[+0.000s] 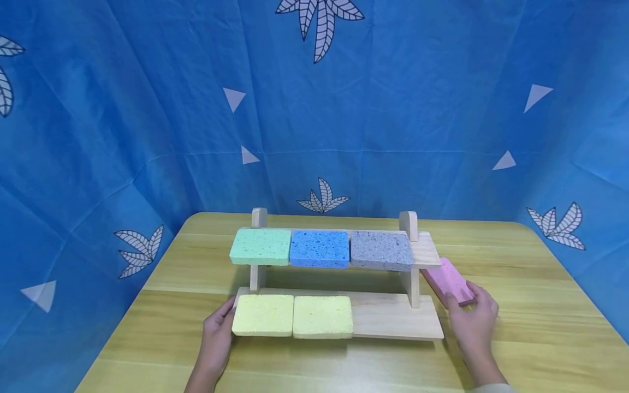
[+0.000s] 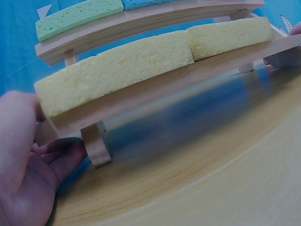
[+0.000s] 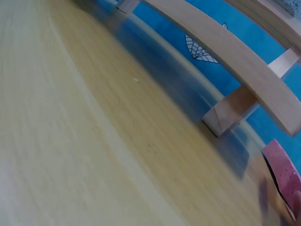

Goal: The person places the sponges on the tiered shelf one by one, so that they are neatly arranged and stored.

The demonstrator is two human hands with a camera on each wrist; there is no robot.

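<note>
A two-tier wooden rack stands on the table. My left hand grips the left end of its lower shelf, with fingers curled beneath the board. Two pale yellow sponges lie side by side on that lower shelf, at its left. Beyond the rack's right end, my right hand pinches the near end of a pink sponge between thumb and fingers. The pink sponge lies low beside the rack; whether it touches the table I cannot tell. In the right wrist view only its edge shows, at the lower right.
On the upper shelf a green sponge, a blue sponge and a grey speckled sponge sit in a row. Bare wood shows at the right of both shelves. Blue patterned cloth hangs behind and beside the wooden table.
</note>
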